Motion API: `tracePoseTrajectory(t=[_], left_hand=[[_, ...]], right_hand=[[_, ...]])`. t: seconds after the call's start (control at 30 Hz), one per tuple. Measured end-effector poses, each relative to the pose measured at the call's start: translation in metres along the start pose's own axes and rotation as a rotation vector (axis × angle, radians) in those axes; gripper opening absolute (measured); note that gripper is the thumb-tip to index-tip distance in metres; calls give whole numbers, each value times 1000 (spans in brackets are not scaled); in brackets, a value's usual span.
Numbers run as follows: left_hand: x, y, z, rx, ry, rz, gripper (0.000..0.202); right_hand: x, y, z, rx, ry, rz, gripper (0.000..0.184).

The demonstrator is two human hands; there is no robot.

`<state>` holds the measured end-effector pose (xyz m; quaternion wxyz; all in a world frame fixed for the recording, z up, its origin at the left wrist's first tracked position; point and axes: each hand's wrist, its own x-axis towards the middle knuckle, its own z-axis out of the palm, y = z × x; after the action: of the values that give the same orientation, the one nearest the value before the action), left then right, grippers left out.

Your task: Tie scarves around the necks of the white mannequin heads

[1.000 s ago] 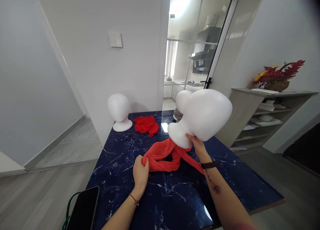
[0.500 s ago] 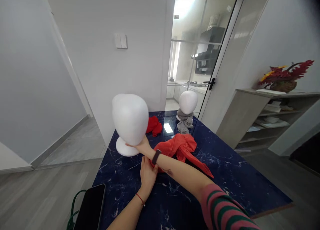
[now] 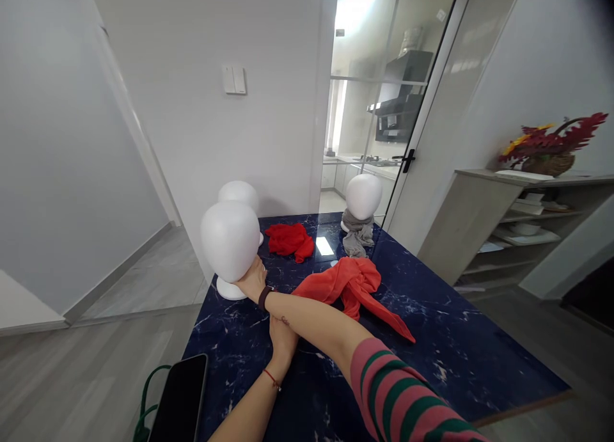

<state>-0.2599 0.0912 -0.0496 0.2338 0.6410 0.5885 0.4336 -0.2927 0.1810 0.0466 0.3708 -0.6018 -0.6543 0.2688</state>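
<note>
My right hand [image 3: 252, 282] reaches across to the left and grips the neck of a smooth white mannequin head [image 3: 230, 237], which stands upright with its round base at the table's left edge. Crossed beneath that arm is my left hand [image 3: 282, 339]; its fingers are hidden behind the right forearm, close to a coral-red scarf [image 3: 330, 282]. That scarf lies loosely folded, with one end trailing to the right. A second white mannequin head [image 3: 238, 191] is partly hidden behind the first. Between it and the far edge's middle lies a crumpled bright red cloth [image 3: 290, 240].
Far right on the dark blue marbled table [image 3: 455, 352] stands another white mannequin head [image 3: 363, 196] with a grey scarf [image 3: 357, 235] around its neck. A black phone [image 3: 178, 397] with a green cable lies near left. Beyond are a glass door [image 3: 374, 96] and a shelf [image 3: 489, 218].
My right hand has moved the nearest mannequin head left and farther away, uncovering the head behind it and more of the red cloth. My left hand stays nearly in place.
</note>
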Motion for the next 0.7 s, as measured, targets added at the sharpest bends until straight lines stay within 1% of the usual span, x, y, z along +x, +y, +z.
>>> tracePoseTrajectory(t=[0.1, 0.17, 0.23, 0.27, 0.3, 0.33, 0.37, 0.4, 0.43, 0.47, 0.5, 0.53, 0.57, 0.6, 0.63, 0.67, 0.7], left_hand=[[0, 6, -5, 60, 3, -28, 34], [0, 16, -9, 101, 13, 6, 33], [-1, 27, -15, 133, 14, 54, 35], [-1, 33, -17, 151, 4, 66, 36], [-2, 39, -20, 172, -15, 67, 37], [-4, 45, -22, 199, -41, 66, 39], [-5, 49, -25, 232, -72, 60, 40], [-5, 54, -27, 270, -105, 51, 41], [-6, 57, -29, 307, -134, 36, 41], [-6, 60, -32, 336, -156, 17, 42], [-5, 62, -33, 353, -168, -7, 44], [-4, 63, -35, 355, -168, -31, 45], [-2, 62, -36, 343, -160, -49, 45], [0, 60, -36, 316, -146, -63, 45], [3, 57, -36, 276, -126, -76, 44], [5, 53, -34, 227, -105, -90, 43], [7, 49, -32, 169, -86, -106, 40]], right_hand=[[0, -2, 2, -29, -21, 7, 85], [2, -2, 2, -51, -57, 29, 95], [4, 0, -7, -87, -122, 53, 108], [5, 4, -18, -117, -171, 43, 112], [5, 10, -33, -155, -224, 8, 111], [4, 19, -53, -199, -274, -49, 108], [2, 32, -78, -247, -320, -124, 101], [-2, 47, -106, -302, -324, -186, 94], [-7, 65, -136, -365, -303, -221, 91], [-13, 85, -165, -438, -278, -205, 93], [-21, 107, -193, -514, -284, -131, 95], [-30, 127, -217, -576, -320, -38, 98], [-40, 146, -236, -613, -389, 35, 99], [-52, 163, -249, -624, -442, 36, 99], [-64, 176, -256, -632, -448, 23, 98], [-77, 185, -257, -628, -424, -1, 94], [-89, 190, -253, -607, -378, -42, 86]])
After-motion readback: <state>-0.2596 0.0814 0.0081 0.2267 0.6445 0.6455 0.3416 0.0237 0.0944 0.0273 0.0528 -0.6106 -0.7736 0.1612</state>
